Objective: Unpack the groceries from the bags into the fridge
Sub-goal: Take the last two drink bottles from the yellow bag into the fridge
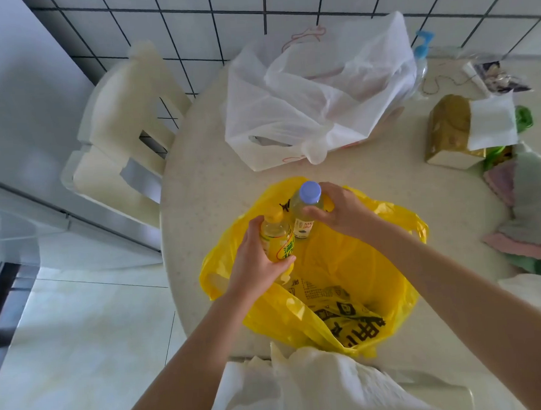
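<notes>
A yellow plastic bag (340, 283) lies open on the round pale table (205, 189). My left hand (255, 262) grips a yellow-capped bottle (277, 236) with a yellow label, held over the bag's left side. Just beside it, my right hand (342, 211) grips a bottle with a pale blue cap (307, 207) near its neck. The two bottles stand close together, nearly touching. A white plastic bag (316, 97) sits further back on the table. The fridge (19, 103), its door shut, is at the left.
A cream chair (122, 134) stands between the table and the fridge. A gold tissue box (451, 130) and folded cloths (523, 221) sit at the table's right. Another white bag (306, 389) lies at the near edge. Tiled floor lies at the lower left.
</notes>
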A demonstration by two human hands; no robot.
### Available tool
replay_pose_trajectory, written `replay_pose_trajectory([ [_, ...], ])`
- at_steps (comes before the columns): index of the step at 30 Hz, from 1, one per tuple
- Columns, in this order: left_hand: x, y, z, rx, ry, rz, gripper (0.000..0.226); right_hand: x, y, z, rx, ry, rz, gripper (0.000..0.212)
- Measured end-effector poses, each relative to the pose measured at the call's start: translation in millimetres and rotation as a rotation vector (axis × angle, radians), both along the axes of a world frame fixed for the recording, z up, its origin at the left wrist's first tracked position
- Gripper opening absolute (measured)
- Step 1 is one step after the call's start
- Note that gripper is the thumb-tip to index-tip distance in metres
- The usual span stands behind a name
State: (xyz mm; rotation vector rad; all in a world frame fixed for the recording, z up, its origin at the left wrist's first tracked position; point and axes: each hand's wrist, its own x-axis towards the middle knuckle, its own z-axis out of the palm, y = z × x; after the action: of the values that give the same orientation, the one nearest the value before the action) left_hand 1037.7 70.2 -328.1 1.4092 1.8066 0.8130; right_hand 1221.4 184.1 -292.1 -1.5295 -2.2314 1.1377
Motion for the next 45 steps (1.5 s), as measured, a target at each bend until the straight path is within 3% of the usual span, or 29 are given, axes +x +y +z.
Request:
replay_pose_trajectory([
  [3, -3.2, 2.2, -1.6, -0.010, -0.008, 0.014, 0.083, 5.1, 0.5, -12.8, -0.069, -0.006, 0.045, 0.086],
  [5, -6.7, 1.9, -3.0, -0.021, -0.009, 0.024, 0.082, 13.9, 0.3, -21.2, -0.147, -0.120, 0.097, 0.080],
  [8, -12.1, -0.3, -5.0, -0.025, -0.024, 0.031, 0.080, 26.0, -5.0, -34.4, -0.080, -0.268, 0.132, 0.096],
  [12, -12.9, -5.2, -3.4, -0.026, -0.046, 0.048, 0.081, 19.7, -14.4, -31.7, 0.193, -0.009, 0.021, 0.101],
  [15, -11.3, -11.3, -5.1, -0.031, -0.064, 0.081, 0.083, 3.5, -25.3, -28.4, 0.135, 0.124, -0.056, 0.095],
  [21, -8.1, -14.8, -8.7, -0.074, -0.065, 0.130, 0.077, -11.1, -26.7, -48.1, -0.035, 0.129, -0.280, 0.079],
  [29, -1.8, -30.8, 7.5, 0.014, -0.058, 0.255, 0.073, -12.3, -68.8, -15.9, 0.114, 0.174, -0.379, 0.067],
  [32, -3.7, -30.9, 26.4, 0.064, -0.150, 0.315, 0.073, -9.8, -100.1, 8.3, 0.121, 0.254, -0.442, 0.071],
  [37, -15.3, -30.9, 58.4, 0.120, -0.369, 0.231, 0.074, -4.0, -150.8, 33.6, 0.239, 0.322, -0.495, 0.070],
  [45, -19.0, -82.6, 88.1, 0.013, -0.610, 0.135, 0.077, 6.7, -233.8, 49.7, -0.013, 0.547, -0.645, 0.059],
])
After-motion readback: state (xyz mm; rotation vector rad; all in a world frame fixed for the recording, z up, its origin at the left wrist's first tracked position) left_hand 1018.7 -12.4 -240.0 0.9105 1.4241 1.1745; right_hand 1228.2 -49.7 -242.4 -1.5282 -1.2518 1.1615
